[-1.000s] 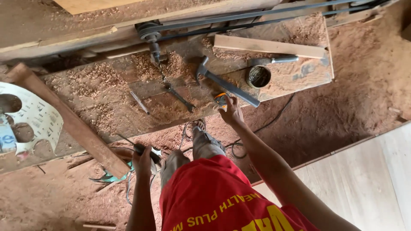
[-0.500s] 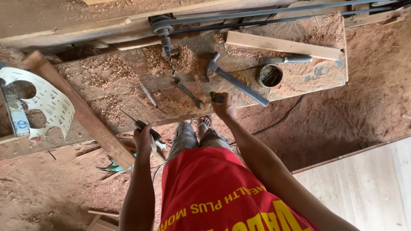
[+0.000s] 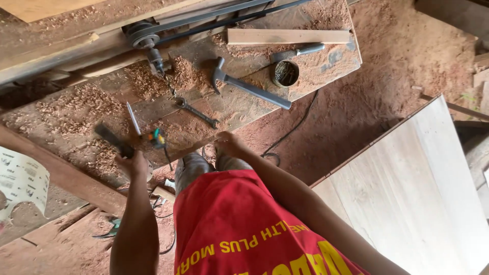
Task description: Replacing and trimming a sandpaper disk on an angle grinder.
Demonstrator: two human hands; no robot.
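Gripping a dark flat tool (image 3: pixel 113 140) in my left hand (image 3: pixel 133 164), I rest my right hand (image 3: pixel 227 143), fingers curled and holding nothing, on the surface (image 3: pixel 244 109) edge; a wrench (image 3: pixel 196 112) lies just beyond.

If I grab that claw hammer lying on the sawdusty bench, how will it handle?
The hammer looks all metal, so probably rigid and heavy, weighted toward its head. It lies flat, so it is unlikely to roll. Sawdust on the bench might make the handle a little slippery.
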